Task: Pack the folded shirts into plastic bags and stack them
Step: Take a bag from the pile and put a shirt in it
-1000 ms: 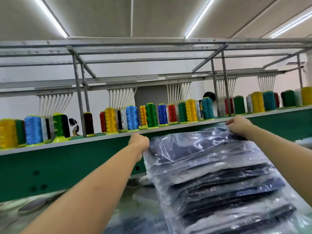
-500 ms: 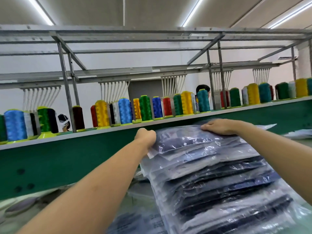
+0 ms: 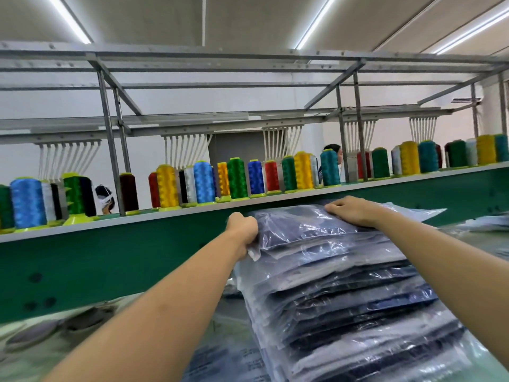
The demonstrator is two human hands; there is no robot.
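A tall stack of bagged dark shirts [image 3: 355, 307] rises in front of me, leaning toward the right. The top bagged shirt [image 3: 300, 230] lies on it, dark navy under crinkled clear plastic. My left hand [image 3: 242, 230] grips that top bag's left edge, fingers curled around the plastic. My right hand [image 3: 349, 210] lies flat on the far right part of the same bag, palm down, pressing on it.
A green machine beam [image 3: 115, 260] runs across just behind the stack, with a shelf of coloured thread cones [image 3: 237, 177] on top. Loose clear bags [image 3: 413, 213] lie at the right. Printed plastic bags [image 3: 237, 362] lie on the table below. People's heads show behind the cones.
My right hand has gone from gripping the far corner to lying flat on the top bag. The top bag has settled lower onto the stack. My left hand keeps its grip.
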